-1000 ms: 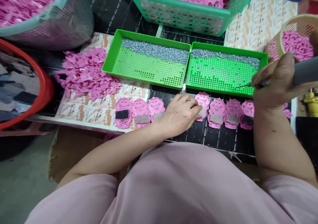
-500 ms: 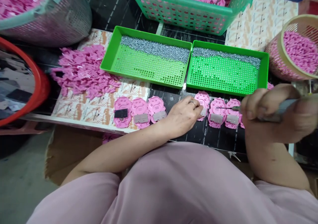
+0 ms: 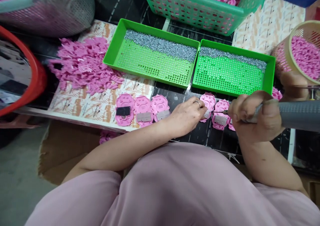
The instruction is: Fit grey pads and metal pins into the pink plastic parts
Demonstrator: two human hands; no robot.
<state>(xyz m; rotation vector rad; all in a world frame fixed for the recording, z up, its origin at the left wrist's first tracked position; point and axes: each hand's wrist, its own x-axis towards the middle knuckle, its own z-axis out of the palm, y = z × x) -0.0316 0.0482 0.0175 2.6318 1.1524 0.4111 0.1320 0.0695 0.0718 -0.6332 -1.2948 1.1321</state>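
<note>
- Pink plastic housings point(image 3: 143, 110) lie in a row along the front edge of the bench, flat, with silver or black plates on them
- Left hand point(image 3: 185, 117): half-curled, wearing a ring, its fingertips point(image 3: 203, 111) on one housing point(image 3: 208, 100) at the middle of the row; whether it grips that housing cannot be told
- Right hand point(image 3: 255, 116): closed firmly round a grey electric screwdriver point(image 3: 300, 111), whose thin bit point(image 3: 225, 112) points left, just above the next housing point(image 3: 220, 117)
- That hand and the screwdriver block the view of the housings further right
- Two green perforated trays sit side by side just behind the row, the left tray point(image 3: 117, 35) and the right tray point(image 3: 271, 74), each with a band of silver screws point(image 3: 160, 45) along its far side
- Loose pink pieces point(image 3: 85, 65) lie heaped on printed paper point(image 3: 75, 102) at centre left
- A green plastic basket point(image 3: 200, 19) of pink parts sits at top centre
- A round tan basket point(image 3: 290, 49) of pink pieces sits at upper right, with a blurred skin-toned shape point(image 3: 292, 84) just below it, too blurred to identify
- A grey mesh bin point(image 3: 62, 15) stands at upper left, above a red tub point(image 3: 37, 75) at the left edge
</note>
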